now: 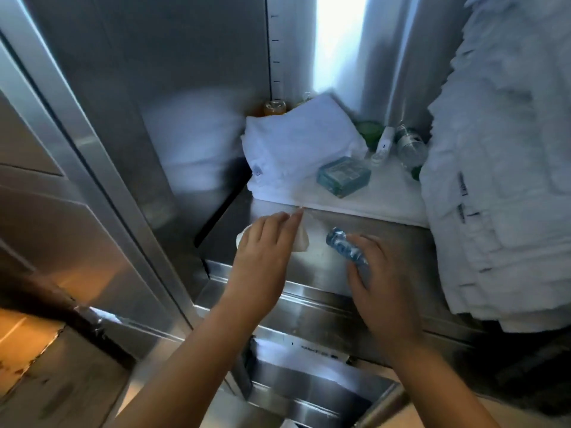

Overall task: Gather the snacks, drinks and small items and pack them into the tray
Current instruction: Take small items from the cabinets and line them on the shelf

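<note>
The place was all brushed steel, a tall cabinet with a steel shelf point(401, 242) at about waist height, and the view was a little blurred. At the front of that shelf the person's left hand point(262, 251) lay flat on a white packet point(301, 242), fingers fairly straight on top of it and not curled round it, as far as I could see. Just beside it, the right hand point(380, 282) had its fingers wrapped round a small blue bottle point(343, 245), whose end stuck out past the fingertips, low over the steel. Behind both hands a flat white sheet point(355, 202) covered the back of the shelf, with a teal box point(343, 176) sitting on it. A folded white towel point(296, 143) was heaped to the left of the box. Further back stood a clear bottle point(411, 146), something green point(370, 131), a small white tube point(383, 145) and an orange-filled jar point(273, 108) half hidden by the towel. A tall stack of white towels point(500, 180) filled the right side.
</note>
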Motion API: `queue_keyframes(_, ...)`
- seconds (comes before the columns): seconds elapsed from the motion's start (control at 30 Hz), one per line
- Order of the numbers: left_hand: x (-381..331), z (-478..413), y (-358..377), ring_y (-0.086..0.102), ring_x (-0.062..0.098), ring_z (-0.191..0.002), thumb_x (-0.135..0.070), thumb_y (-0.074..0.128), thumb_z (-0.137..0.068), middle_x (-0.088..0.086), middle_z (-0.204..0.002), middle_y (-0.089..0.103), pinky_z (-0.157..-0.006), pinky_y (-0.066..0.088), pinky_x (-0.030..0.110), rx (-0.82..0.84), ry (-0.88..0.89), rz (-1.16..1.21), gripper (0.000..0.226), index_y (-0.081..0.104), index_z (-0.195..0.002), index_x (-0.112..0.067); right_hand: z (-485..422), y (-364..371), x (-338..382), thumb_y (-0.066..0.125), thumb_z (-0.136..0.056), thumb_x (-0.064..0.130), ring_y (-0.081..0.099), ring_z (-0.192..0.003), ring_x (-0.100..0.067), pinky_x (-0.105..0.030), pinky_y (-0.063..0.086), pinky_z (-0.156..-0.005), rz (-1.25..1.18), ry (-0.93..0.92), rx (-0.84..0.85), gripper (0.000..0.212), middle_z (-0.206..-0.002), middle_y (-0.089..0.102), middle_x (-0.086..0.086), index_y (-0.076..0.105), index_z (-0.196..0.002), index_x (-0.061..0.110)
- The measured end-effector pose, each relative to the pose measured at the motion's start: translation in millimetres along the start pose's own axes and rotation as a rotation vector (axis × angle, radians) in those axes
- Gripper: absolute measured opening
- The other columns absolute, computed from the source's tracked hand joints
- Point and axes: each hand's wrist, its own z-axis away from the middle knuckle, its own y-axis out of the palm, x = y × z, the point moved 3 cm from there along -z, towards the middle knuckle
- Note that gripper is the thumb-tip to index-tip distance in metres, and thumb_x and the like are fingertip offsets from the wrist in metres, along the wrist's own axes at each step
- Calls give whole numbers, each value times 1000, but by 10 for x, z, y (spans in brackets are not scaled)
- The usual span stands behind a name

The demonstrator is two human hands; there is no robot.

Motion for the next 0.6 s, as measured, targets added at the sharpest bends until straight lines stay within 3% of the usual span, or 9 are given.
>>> queue_keyframes(0.17, -132, 453, -286, 53, 30, -109, 1, 77, -67, 14, -123, 56, -95, 44, 39, 55, -96, -26, 81, 42, -139, -6, 272, 36, 224, 61, -88, 9, 49, -110, -13, -17, 37, -93, -50, -69, 77, 39, -124, 53, -3, 55, -125, 15)
queue_keyframes(0.3, -102, 846, -570, 48, 28, -113, 1, 76, -65, 12, -127, 52, -98, 42, 37, 93, -157, -71, 87, 37, -143, -7, 526, 96, 481, 61, -87, 9, 44, -109, -4, 0, 28, -95, -100, -161, 103, 36, -121, 55, -2, 56, -123, 13)
queue_keyframes(0.43, 55, 1285, -910, 48, 28, -111, 1, 73, -66, 10, -127, 51, -92, 45, 38, 69, -215, -89, 84, 39, -141, -9, 772, 205, 849, 65, -86, 7, 52, -110, -12, -12, 35, -96, -102, -254, 117, 38, -120, 57, -5, 56, -122, 12)
queue_keyframes(0.6, 404, 1979, -1438, 46, 28, -114, 1, 71, -73, 11, -129, 50, -94, 44, 38, 31, -312, -144, 77, 39, -142, -10, 1175, 409, 1537, 61, -87, 16, 50, -111, -8, -13, 40, -95, -168, -341, 141, 36, -121, 59, -6, 58, -121, 10)
